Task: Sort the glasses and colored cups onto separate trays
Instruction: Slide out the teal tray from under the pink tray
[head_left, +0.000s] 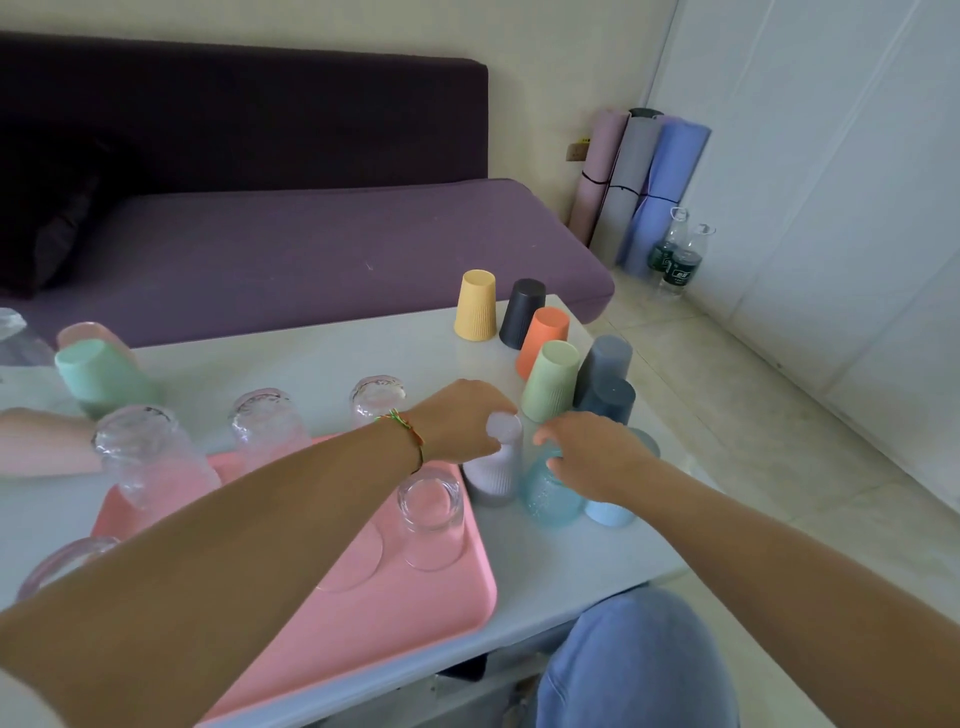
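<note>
The white ribbed cup (493, 475) stood upside down on the white table (311, 358), just off the right edge of the pink tray (395, 613); the left hand (462, 415) was clamped over its top, fingers curled round it; right beside it sat the teal speckled glass (545, 499), and the right hand (592, 447) gripped that one round its upper part; a clear glass (431, 514) stood inverted on the tray's right side; farther right, a cluster of upturned cups, yellow cup (475, 306), orange cup (543, 338), pale green cup (550, 382); far left, a mint cup (98, 374).
</note>
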